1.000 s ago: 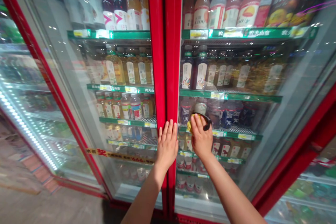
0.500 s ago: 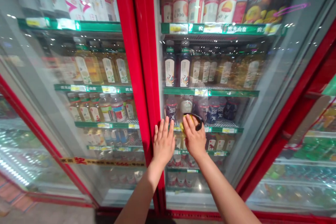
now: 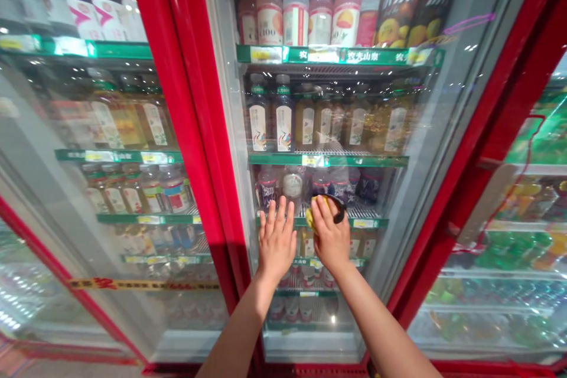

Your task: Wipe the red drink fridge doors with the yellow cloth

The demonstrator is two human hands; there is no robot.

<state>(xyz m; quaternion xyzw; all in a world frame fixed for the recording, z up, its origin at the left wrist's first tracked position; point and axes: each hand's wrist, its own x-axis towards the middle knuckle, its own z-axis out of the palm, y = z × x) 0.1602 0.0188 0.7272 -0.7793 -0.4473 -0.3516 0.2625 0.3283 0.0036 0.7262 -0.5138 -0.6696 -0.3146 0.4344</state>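
My left hand (image 3: 277,243) is open, its fingers stretched upward and palm toward the glass door (image 3: 325,319) of the drinks fridge. Whether the palm touches the glass, I cannot tell. Beside it, my right hand (image 3: 331,241) presses a small yellow and black wad (image 3: 339,209), maybe a cloth or pad, toward the same door. Its black edge curves out past my fingers on the right, and a bit of yellow shows on the left. Behind the glass, dark-labelled bottles (image 3: 321,180) stand on a shelf just above my fingertips.
Red door frames (image 3: 195,100) run down left of my hands, and another red frame (image 3: 438,207) slants along the right. A long handle (image 3: 487,218) sticks out there. Bottles (image 3: 270,18) fill the upper shelves. A yellow strip with red lettering (image 3: 146,284) crosses the left door.
The view has shifted right, so the fridge slides left in the picture. My left hand, previously beside the red frame, is now in front of the right door's glass. The right hand keeps the wad.
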